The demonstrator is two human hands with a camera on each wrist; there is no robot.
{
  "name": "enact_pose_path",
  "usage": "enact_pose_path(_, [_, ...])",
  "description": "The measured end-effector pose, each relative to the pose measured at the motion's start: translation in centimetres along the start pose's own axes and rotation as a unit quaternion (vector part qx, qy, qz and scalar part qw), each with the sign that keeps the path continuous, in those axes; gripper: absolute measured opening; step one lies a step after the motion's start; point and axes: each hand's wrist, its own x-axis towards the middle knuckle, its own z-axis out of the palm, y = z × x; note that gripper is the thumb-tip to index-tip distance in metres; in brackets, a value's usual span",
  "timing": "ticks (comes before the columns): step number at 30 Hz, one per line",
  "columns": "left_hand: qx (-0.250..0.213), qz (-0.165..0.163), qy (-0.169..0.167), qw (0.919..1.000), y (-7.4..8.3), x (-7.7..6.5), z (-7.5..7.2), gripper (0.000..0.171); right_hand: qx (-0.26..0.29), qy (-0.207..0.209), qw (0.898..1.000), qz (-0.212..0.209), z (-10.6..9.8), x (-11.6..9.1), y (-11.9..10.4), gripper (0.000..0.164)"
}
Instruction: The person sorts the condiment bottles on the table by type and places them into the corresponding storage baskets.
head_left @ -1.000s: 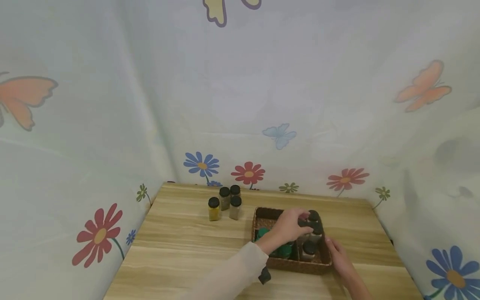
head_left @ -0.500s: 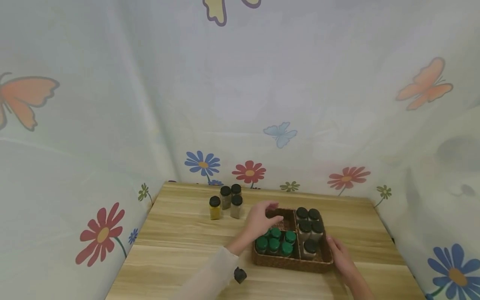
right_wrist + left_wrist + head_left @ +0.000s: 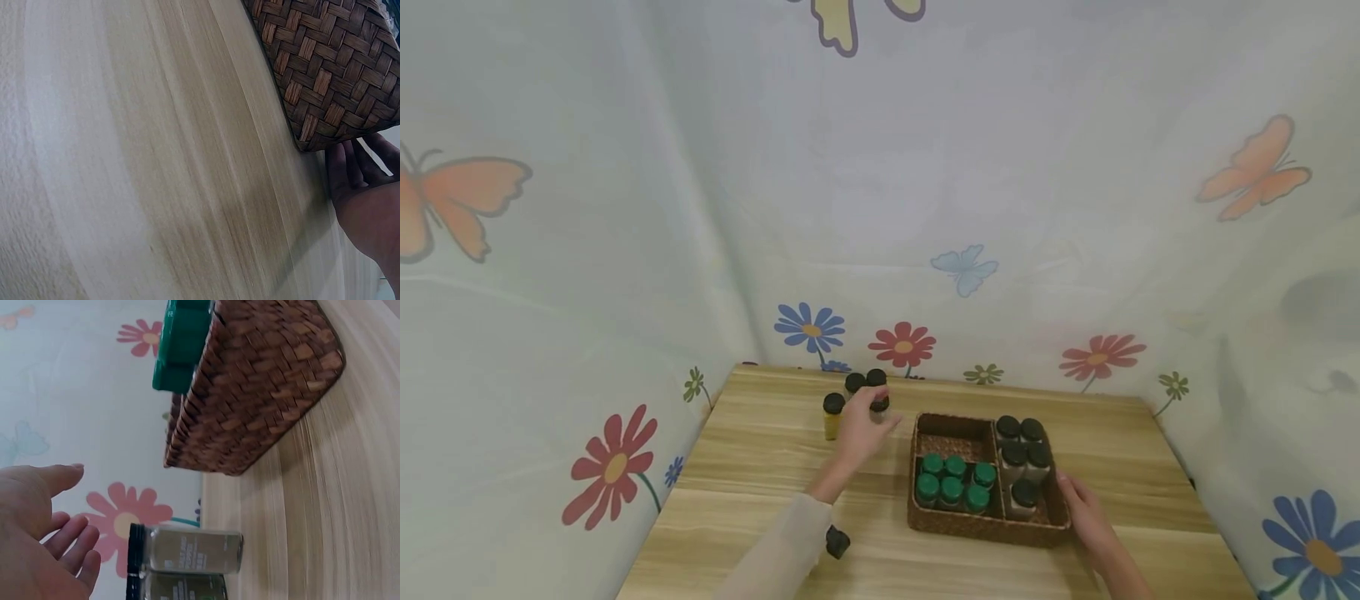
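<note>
My left hand [image 3: 859, 429] reaches over a small group of spice jars at the back left, thumb and fingers spread around a black-lidded jar [image 3: 879, 407]. In the left wrist view the fingers are apart from a jar of pale powder [image 3: 194, 550] and a darker one [image 3: 187, 586]. A jar with yellow contents [image 3: 832, 425] stands just left of that hand. My right hand [image 3: 1086, 517] rests against the right end of a brown woven basket [image 3: 955, 527]; its fingers touch the outer wall in the right wrist view, their tips partly hidden.
Several green-lidded jars [image 3: 951, 489] fill the basket's front left compartment, and several black-lidded jars [image 3: 1013, 454] stand in the right one. The back left compartment [image 3: 955, 447] shows its bare bottom. Behind the wooden table [image 3: 760, 467] hangs a flowered curtain [image 3: 1022, 333].
My left hand has moved from above the basket's black-lidded jars, leftward across the basket, to the jars at the back left. My right hand stays at the basket's right end.
</note>
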Motion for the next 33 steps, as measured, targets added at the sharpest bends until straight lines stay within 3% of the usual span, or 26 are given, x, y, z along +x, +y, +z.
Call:
enact_pose_path(5, [0.019, -0.016, 0.01, 0.9996, -0.9, 0.3, -0.6, 0.061, -0.004, 0.0, 1.0, 0.007, -0.1, 0.0, -0.1, 0.086])
enact_pose_path(16, [0.047, -0.06, -0.04, 0.9962, -2.6, 0.7, -0.3, 0.069, 0.002, 0.003, 1.0, 0.005, 0.0, 0.2, 0.2, 0.087])
enact_pose_path(24, [0.065, -0.061, -0.052, 0.9946, -3.6, 0.8, 0.0, 0.063, 0.01, 0.005, 1.0, -0.007, 0.2, 0.1, 0.4, 0.082])
enact_pose_path(33, [0.091, -0.038, -0.05, 0.9939, -4.2, 0.3, 0.3, 0.055, 0.011, -0.002, 1.0, -0.005, 0.1, 0.3, 0.3, 0.086])
